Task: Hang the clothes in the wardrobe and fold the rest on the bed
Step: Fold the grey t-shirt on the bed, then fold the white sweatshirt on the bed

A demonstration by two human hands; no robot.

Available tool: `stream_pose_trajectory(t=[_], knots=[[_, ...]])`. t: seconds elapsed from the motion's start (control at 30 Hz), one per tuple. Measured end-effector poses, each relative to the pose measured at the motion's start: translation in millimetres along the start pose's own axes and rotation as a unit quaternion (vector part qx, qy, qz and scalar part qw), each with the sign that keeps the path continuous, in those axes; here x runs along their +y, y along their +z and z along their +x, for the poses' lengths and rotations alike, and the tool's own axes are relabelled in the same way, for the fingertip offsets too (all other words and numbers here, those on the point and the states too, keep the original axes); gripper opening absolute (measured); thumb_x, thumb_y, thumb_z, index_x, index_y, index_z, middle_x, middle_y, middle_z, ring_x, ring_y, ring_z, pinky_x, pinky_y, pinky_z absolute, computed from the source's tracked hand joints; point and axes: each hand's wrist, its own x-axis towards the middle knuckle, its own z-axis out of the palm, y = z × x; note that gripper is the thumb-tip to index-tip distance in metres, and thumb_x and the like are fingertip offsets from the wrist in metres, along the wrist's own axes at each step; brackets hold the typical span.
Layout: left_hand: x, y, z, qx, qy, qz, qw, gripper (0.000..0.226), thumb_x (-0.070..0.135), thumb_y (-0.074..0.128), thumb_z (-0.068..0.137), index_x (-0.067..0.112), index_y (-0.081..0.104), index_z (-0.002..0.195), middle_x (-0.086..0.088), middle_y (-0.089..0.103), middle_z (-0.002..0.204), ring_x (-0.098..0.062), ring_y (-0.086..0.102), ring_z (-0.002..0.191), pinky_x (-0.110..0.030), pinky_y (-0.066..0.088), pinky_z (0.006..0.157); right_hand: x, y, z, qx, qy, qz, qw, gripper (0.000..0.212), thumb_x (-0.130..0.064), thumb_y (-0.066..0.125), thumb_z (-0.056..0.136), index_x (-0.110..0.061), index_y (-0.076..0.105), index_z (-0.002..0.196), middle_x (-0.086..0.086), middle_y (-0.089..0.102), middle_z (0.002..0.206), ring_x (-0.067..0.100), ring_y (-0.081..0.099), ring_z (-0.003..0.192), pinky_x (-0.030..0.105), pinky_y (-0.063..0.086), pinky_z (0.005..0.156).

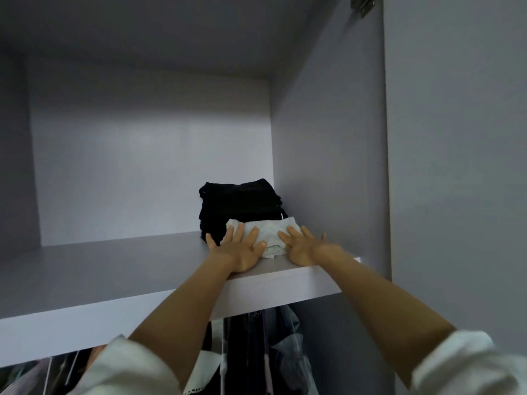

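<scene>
Pale lilac wardrobe shelf: left hand and right hand, fingers straight, press a folded white cloth; black folded stack at twelve o'clock behind.

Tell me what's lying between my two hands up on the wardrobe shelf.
In the head view, a folded pale cloth lies between the left hand and right hand, both flat on it.
</scene>
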Motion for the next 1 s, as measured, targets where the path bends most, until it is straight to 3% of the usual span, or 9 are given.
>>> stream_pose_trajectory(t=[0.1,0.2,0.27,0.33,0.43,0.63,0.8,0.93,1.0], knots=[[-6.1,-2.5,-17.3,-0.006,-0.004,-0.019,1.000,0.058,0.060,0.009,0.096,0.041,-0.013,0.146,0.006,-0.021,0.156,-0.020,-0.016,0.145,-0.062,-0.011,0.109,-2.1,2.1,-19.8,0.049,-0.015,0.055,0.997,0.054,-0.039,0.017,0.101,-0.031,-0.005,0.150,-0.006,-0.014,0.158,0.023,-0.014,0.145,0.060,-0.005,0.111],[-3.9,-7.1,-44.2,0.046,-0.013,-0.064,0.997,0.059,0.054,0.019,0.099,0.039,-0.011,0.148,0.004,-0.018,0.158,-0.023,-0.015,0.145,-0.062,-0.007,0.110,-9.6,3.1,-45.4,0.170,-0.056,0.126,0.976,0.052,-0.033,0.024,0.102,-0.030,0.006,0.151,-0.005,-0.004,0.159,0.020,-0.007,0.146,0.056,-0.003,0.113],[-3.8,-6.5,-70.5,0.122,-0.016,-0.115,0.986,0.062,0.048,0.031,0.099,0.037,-0.004,0.149,0.002,-0.013,0.159,-0.024,-0.012,0.146,-0.061,-0.005,0.110,-20.3,7.7,-67.0,0.284,-0.099,0.237,0.924,0.049,-0.024,0.032,0.101,-0.023,0.022,0.149,-0.001,0.014,0.158,0.020,0.008,0.145,0.051,0.007,0.117],[-4.7,3.7,-104.0,0.240,-0.018,-0.154,0.958,0.062,0.038,0.040,0.098,0.033,0.008,0.150,-0.001,-0.002,0.160,-0.022,-0.003,0.146,-0.058,-0.003,0.112,-34.2,19.3,-92.0,0.400,-0.151,0.345,0.836,0.040,-0.012,0.039,0.098,-0.012,0.043,0.138,0.007,0.041,0.145,0.023,0.032,0.135,0.041,0.025,0.113],[-8.6,27.4,-162.1,0.363,-0.035,-0.170,0.916,0.058,0.026,0.049,0.094,0.024,0.027,0.148,-0.005,0.015,0.158,-0.022,0.011,0.145,-0.053,0.003,0.114,-65.4,46.4,-126.6,0.474,-0.211,0.389,0.761,0.032,-0.006,0.042,0.091,-0.002,0.058,0.119,0.011,0.058,0.122,0.023,0.049,0.117,0.034,0.038,0.101],[-52.6,101.3,-318.5,0.376,-0.151,-0.132,0.905,0.051,0.021,0.050,0.085,0.013,0.049,0.136,-0.011,0.043,0.143,-0.029,0.036,0.135,-0.058,0.026,0.109,-156.3,142.0,-203.4,0.382,-0.356,0.459,0.719,0.031,-0.012,0.041,0.090,0.001,0.064,0.106,0.010,0.064,0.106,0.017,0.055,0.102,0.030,0.044,0.093],[-96.2,170.9,-498.3,0.256,-0.335,-0.106,0.901,0.044,0.019,0.054,0.087,0.009,0.055,0.130,-0.013,0.049,0.137,-0.032,0.045,0.128,-0.044,0.033,0.103,-253.4,245.8,-294.2,0.140,-0.443,0.507,0.726,0.025,-0.011,0.047,0.091,0.001,0.066,0.101,0.008,0.067,0.101,0.019,0.060,0.097,0.041,0.051,0.085],[-96.0,212.7,-659.8,0.195,-0.491,-0.109,0.842,0.046,0.024,0.052,0.093,0.017,0.046,0.138,-0.004,0.043,0.144,-0.023,0.040,0.132,-0.033,0.028,0.108,-335.0,300.6,-398.3,-0.011,-0.499,0.506,0.703,0.023,-0.012,0.049,0.088,-0.001,0.067,0.096,0.007,0.068,0.096,0.017,0.061,0.092,0.038,0.049,0.084],[-90.2,220.9,-721.7,0.196,-0.537,-0.116,0.812,0.046,0.021,0.055,0.092,0.015,0.047,0.137,-0.005,0.046,0.142,-0.024,0.043,0.130,-0.031,0.031,0.107,-364.4,310.2,-447.2,-0.076,-0.528,0.499,0.683,0.027,-0.019,0.047,0.090,-0.003,0.068,0.096,0.006,0.067,0.093,0.012,0.059,0.089,0.026,0.047,0.084]])
